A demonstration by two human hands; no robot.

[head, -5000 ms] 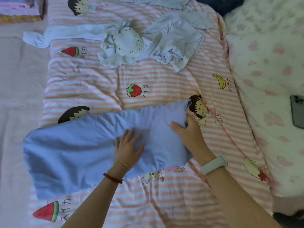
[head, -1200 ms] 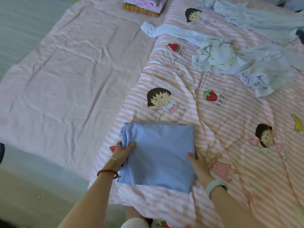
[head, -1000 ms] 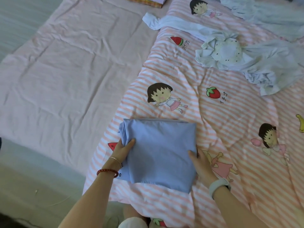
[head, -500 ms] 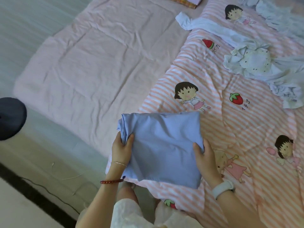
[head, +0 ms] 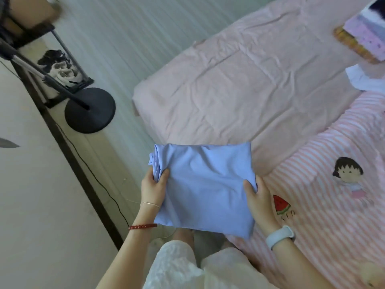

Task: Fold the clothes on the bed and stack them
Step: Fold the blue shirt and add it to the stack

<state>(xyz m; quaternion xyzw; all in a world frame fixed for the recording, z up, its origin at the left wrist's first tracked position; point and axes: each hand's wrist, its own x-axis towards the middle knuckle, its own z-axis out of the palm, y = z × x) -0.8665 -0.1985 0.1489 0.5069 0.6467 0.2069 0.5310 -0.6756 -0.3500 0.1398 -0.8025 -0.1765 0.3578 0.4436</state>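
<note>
Garment: We see a folded light-blue garment (head: pixel 206 184), a thick rectangular bundle, held up flat in front of us, above the near edge of the bed and our knees
Left hand: Our left hand (head: pixel 153 187) grips the bundle's left edge, thumb curled over the top of the bunched folds, fingers hidden beneath
Right hand: Our right hand (head: pixel 257 195) grips the right edge, thumb pressed onto the top face, the other fingers curled under the cloth
Wrists: We note a red bead bracelet (head: pixel 142 226) and a thin chain on the left wrist, and a pale blue wristband (head: pixel 280 236) on the right
Bed: A pink sheet (head: pixel 239 84) covers the far side; a pink-striped quilt (head: pixel 333 215) with a cartoon girl and a watermelon slice lies to the right
Stack: We find folded clothes (head: pixel 362 36), purple on top, blurred, at the upper right corner of the bed, well apart from the bundle
Floor: A black round stand base (head: pixel 89 110) sits on the floor to the left of the bed
</note>
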